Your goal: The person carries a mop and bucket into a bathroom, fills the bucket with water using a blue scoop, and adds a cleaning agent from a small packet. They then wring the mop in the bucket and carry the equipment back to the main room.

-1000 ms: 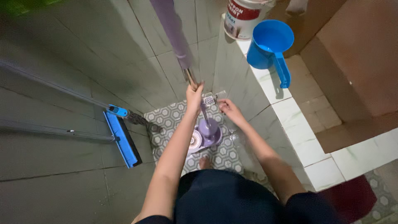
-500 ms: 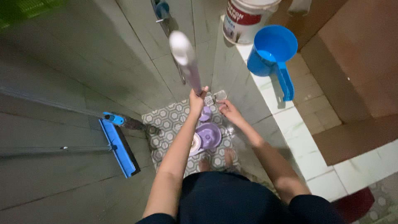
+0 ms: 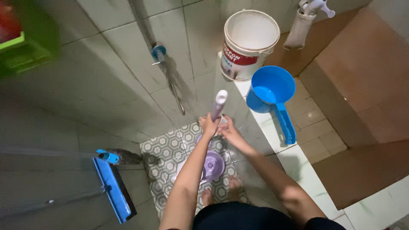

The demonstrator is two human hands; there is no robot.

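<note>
Both hands met on a lilac plunger handle in a tiled washroom corner.

The left hand was wrapped tight around the plunger handle, whose pale rounded tip stuck up above the fist; the right hand sat just beside it to the right, fingers curled at the shaft, though I could not tell if they truly gripped. Below the hands, a lilac plunger holder stood on the hexagon-patterned floor, near two bare feet. A blue squeegee lay to the left. On the white tiled ledge to the right rested a blue dipper, with a white bucket farther off.
</note>
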